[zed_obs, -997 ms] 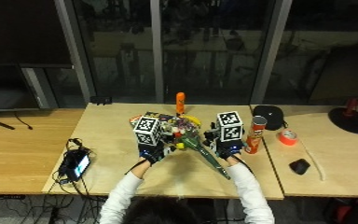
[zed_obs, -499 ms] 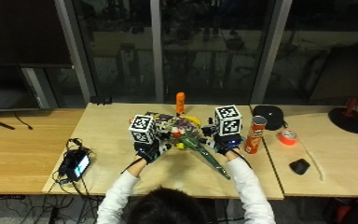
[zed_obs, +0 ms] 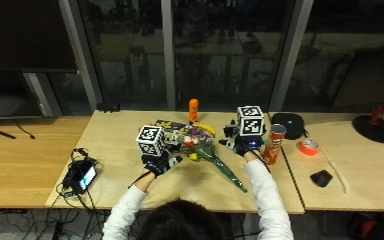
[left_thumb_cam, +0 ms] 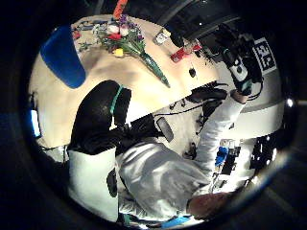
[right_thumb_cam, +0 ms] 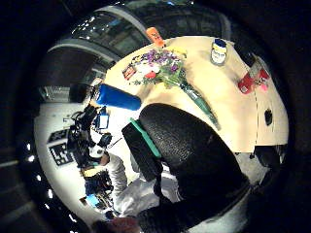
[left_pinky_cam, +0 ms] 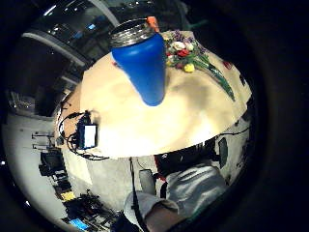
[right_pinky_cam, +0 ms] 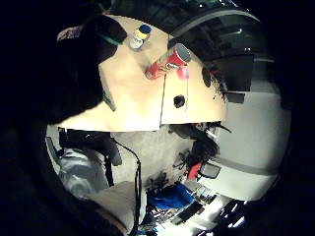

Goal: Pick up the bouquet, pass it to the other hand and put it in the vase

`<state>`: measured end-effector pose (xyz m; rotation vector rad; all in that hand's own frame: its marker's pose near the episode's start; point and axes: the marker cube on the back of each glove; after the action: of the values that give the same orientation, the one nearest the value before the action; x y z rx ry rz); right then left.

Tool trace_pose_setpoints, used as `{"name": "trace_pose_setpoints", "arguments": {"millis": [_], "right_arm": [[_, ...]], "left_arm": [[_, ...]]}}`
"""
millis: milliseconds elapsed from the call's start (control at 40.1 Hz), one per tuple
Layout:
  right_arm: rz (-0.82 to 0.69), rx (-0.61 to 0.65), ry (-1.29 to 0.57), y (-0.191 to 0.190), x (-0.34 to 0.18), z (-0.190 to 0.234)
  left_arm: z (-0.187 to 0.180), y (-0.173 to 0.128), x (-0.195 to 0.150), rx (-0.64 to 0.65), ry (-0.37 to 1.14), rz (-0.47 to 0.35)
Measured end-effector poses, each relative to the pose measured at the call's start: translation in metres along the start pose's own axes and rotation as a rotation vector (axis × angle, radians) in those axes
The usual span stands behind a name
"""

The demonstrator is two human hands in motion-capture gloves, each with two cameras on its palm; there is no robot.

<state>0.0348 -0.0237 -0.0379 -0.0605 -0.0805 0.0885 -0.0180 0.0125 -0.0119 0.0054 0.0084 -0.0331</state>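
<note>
Near the middle of the surface (zed_obs: 179,185) the bouquet (zed_obs: 208,150) lies flat, blooms toward the far edge, wrapped stems slanting toward the near edge; the blue vase (left_pinky_cam: 140,63) is close under the left hand (zed_obs: 157,164). Neither hand grips anything; how the fingers of left or right hand (zed_obs: 247,146) are set I cannot tell. Likely light and floppy with fragile heads and slick wrap: grip mid-stem.

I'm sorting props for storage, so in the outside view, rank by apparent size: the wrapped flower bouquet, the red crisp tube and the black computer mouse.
1. Wrapped flower bouquet, largest.
2. Red crisp tube.
3. Black computer mouse, smallest.
</note>
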Motion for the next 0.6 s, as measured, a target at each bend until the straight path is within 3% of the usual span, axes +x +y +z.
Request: {"name": "trace_pose_setpoints", "arguments": {"millis": [324,598], "right_arm": [[0.134,-0.052,-0.122,-0.034,0.041,0.046],[0.169,-0.097,-0.202,-0.061,0.058,0.141]], "left_arm": [[-0.001,-0.002,0.000,0.003,0.011,0.006],[0.009,-0.005,0.004,-0.013,0.019,0.024]]}}
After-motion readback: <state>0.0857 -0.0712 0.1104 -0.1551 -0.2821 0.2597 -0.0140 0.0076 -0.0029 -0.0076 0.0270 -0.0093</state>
